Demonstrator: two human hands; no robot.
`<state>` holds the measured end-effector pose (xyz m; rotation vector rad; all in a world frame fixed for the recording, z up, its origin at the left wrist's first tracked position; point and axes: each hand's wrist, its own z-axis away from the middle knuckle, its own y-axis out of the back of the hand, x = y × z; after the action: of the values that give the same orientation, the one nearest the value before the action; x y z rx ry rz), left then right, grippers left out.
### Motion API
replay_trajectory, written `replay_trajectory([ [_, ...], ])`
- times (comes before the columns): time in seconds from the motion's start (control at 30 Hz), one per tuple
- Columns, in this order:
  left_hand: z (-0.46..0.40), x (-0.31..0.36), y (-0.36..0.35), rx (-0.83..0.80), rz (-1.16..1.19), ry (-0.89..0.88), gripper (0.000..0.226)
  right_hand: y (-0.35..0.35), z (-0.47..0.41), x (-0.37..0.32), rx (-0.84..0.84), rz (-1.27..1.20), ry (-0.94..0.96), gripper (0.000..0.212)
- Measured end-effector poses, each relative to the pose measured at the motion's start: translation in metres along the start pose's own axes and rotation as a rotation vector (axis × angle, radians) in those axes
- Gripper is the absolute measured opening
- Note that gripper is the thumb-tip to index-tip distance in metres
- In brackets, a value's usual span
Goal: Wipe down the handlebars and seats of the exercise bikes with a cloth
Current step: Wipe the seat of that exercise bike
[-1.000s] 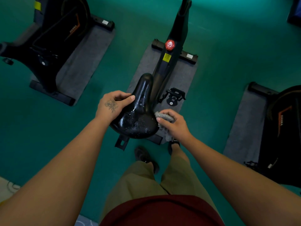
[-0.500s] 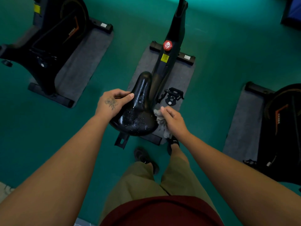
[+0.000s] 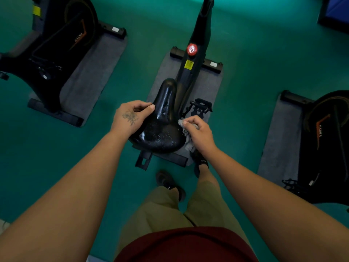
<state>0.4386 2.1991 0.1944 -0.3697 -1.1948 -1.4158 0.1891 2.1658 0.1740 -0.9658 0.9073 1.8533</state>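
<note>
while the left hand (image 3: 131,118) grips the left edge of the black seat (image 3: 160,127), fingers curled under its side and thumb lying across the top, the right hand (image 3: 200,134) holds a bunched grey cloth (image 3: 187,138) against the seat's right edge, fingers curled round the cloth. the seat sits in the middle of the view, just beyond the person's legs, its narrow nose pointing away, and its glossy top is speckled with small wet drops, thickest on the broad near part. the seat belongs to the middle bike (image 3: 198,53), which stands on a grey mat (image 3: 207,86) on the green floor (image 3: 255,53); a red knob (image 3: 192,49) and a yellow sticker (image 3: 188,64) show on its frame beyond the seat, and a black pedal (image 3: 200,105) sticks out just beyond the right hand. another bike (image 3: 56,44) stands on its own mat at far left, and a third bike (image 3: 326,144) sits at the right edge, both well apart from the hands.
</note>
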Motion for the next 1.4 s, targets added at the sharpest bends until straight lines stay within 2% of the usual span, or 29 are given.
replay_trajectory([
  [0.2,-0.004,-0.005,0.001,-0.017,-0.026,-0.042,0.005,-0.002,0.043,0.021,0.122,-0.062,-0.023,0.016],
  [0.43,0.0,-0.009,0.003,-0.008,-0.05,-0.085,0.024,-0.013,0.041,0.015,0.217,-0.018,0.001,0.006],
  [0.63,0.007,-0.007,0.007,0.003,-0.128,-0.095,0.03,-0.008,0.023,-0.008,0.137,0.152,0.056,0.023],
  [0.77,0.014,-0.004,0.007,0.014,-0.145,-0.096,0.028,0.0,0.045,0.003,0.127,0.212,0.133,0.02],
  [0.9,0.017,-0.003,0.006,0.03,-0.152,-0.078,0.028,0.014,0.054,0.011,0.041,0.327,0.17,0.019],
  [1.13,0.042,-0.012,0.009,0.161,-0.188,-0.109,0.029,0.007,0.01,-0.037,-0.079,0.405,0.312,0.023],
  [1.3,0.05,-0.022,0.01,0.135,-0.147,-0.062,0.034,0.0,0.003,-0.04,-0.091,0.444,0.368,0.022],
  [1.4,0.047,-0.021,0.012,0.122,-0.145,-0.036,0.033,0.007,0.017,-0.026,-0.119,0.476,0.493,0.022],
])
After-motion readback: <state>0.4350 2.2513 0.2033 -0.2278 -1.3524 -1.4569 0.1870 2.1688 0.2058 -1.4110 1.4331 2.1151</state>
